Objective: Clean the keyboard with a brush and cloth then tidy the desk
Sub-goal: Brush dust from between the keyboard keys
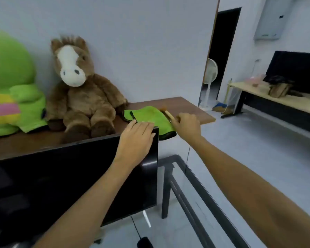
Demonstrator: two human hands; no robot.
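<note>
Surface: brown desk [190, 111] against a pale wall; all places below are given relative to the dark monitor [75, 176] standing on it.
Cloth position: green cloth [149, 117] lies flat on the desk just behind the monitor's upper right corner, one black-trimmed end overhanging the desk edge.
Cloth handling: judged soft, light and limp; it will drape when lifted, so gather a fold near the middle, not the hanging end.
Brush position: wooden-handled brush [166, 112] lies at the far right edge of the cloth, bristles pointing away from the monitor.
Brush handling: judged light and rigid; take it by the handle.
Left hand: left hand [138, 138] lies flat, fingers straight, reaching over the monitor's top edge onto the cloth.
Right hand: right hand [186, 125] has its fingers curled at the brush handle; the grip itself is hidden behind the hand, so a hold cannot be confirmed.
Obstructions: the monitor's top edge stands between the person and both items; a brown plush horse [79, 90] sits just left of the cloth, a green plush toy [13, 83] further left.
Keyboard: not in view.
</note>
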